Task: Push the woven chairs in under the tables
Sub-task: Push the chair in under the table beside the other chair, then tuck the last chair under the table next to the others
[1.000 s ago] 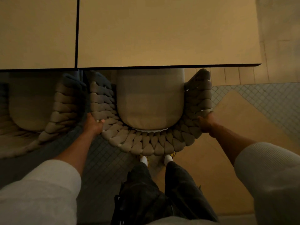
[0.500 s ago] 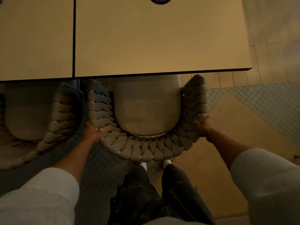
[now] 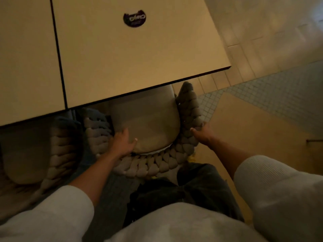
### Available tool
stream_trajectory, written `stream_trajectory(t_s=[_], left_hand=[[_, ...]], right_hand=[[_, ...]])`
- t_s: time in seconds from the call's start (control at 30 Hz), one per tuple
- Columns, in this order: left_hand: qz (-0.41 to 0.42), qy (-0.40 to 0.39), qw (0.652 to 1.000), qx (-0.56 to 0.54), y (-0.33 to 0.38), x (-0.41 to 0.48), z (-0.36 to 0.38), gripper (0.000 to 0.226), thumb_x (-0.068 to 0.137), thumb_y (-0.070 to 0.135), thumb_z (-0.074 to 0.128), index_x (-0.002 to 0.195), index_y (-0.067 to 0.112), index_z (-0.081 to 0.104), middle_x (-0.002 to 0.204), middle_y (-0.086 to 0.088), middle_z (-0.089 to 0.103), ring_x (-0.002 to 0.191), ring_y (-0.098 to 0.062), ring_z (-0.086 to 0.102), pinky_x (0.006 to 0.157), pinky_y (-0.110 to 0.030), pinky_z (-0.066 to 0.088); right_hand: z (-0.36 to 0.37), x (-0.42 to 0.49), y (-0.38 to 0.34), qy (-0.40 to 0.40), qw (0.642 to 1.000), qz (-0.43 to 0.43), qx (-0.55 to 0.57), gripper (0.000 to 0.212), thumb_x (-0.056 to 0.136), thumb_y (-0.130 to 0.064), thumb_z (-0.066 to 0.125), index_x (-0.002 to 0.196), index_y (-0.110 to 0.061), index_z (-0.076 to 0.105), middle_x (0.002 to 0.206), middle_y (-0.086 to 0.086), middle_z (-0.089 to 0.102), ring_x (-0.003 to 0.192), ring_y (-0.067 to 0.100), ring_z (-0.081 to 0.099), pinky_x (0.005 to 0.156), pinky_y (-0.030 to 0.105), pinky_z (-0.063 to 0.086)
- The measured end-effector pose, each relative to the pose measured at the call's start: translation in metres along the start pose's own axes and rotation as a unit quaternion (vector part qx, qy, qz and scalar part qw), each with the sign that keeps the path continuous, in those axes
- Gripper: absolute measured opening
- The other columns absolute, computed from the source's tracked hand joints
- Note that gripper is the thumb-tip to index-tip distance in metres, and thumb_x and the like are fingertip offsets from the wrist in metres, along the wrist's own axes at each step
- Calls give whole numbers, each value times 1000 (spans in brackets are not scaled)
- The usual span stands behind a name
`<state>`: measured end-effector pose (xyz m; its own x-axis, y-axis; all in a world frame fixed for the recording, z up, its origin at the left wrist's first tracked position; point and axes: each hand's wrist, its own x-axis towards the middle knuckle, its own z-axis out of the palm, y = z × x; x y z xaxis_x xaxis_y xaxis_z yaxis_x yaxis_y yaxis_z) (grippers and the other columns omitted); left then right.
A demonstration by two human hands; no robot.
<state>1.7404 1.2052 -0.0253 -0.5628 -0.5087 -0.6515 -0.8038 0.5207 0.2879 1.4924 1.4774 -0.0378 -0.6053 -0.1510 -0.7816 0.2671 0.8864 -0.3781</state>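
Beneath the table (image 3: 139, 58) edge, the woven chair (image 3: 157, 165) sat partly tucked. Left hand (image 3: 122, 142) lay spread-fingered on its back rim; right hand (image 3: 202, 133) touched the side weave, fingers near-straight. Weave judged soft, chair light: push at the rim.

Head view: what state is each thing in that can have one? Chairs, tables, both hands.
woven chair: seat partly under the right table, back outside its edge.
neighbouring chair: partly under the left table.
left hand: open, fingers spread on the woven chair's back and cushion.
right hand: open, touching the woven chair's right rim.
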Motion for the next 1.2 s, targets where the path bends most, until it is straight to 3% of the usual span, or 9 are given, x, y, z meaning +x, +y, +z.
stream_trajectory(t_s=[0.13,0.33,0.63,0.9,1.03,1.2], left_hand=[[62,-45,996,36,75,10,0,58,102,46,54,146,9,48,149,-18,52,134,-34,52,110,-39,43],[48,-57,997,-12,195,23,29,46,101,44,57,134,13,61,137,-10,64,125,-27,60,104,-37,48],[55,-37,997,-44,388,43,28,51,102,47,53,143,16,53,145,-10,57,128,-31,57,97,-34,46],[88,100,990,-51,488,93,-17,54,99,48,57,144,19,49,143,-7,58,124,-30,59,102,-44,50],[99,105,988,-55,519,124,-35,58,100,50,54,148,20,45,152,-3,52,135,-28,52,109,-45,46],[97,106,987,-75,545,189,-54,58,100,51,54,148,19,47,151,-5,53,135,-29,53,109,-45,46]], right_hand=[[-35,0,15,-11,998,-32,-57,95,100,-61,57,166,-9,14,171,17,23,153,41,33,121,51,37],[-130,31,60,-63,997,-46,-27,97,97,-69,55,165,-9,20,171,16,24,155,38,31,125,53,32],[-311,79,67,-57,990,-126,-28,107,88,-78,60,163,-11,27,168,16,32,151,36,37,121,52,38],[-403,125,14,-42,978,-190,-72,108,86,-81,59,163,-11,28,164,16,40,149,35,42,121,53,38],[-427,149,-7,-39,971,-204,-118,108,86,-82,57,161,-10,31,163,16,41,148,35,43,119,51,41],[-467,202,-59,-32,963,-216,-155,103,90,-79,56,160,-8,33,161,16,43,146,34,45,117,49,42]])
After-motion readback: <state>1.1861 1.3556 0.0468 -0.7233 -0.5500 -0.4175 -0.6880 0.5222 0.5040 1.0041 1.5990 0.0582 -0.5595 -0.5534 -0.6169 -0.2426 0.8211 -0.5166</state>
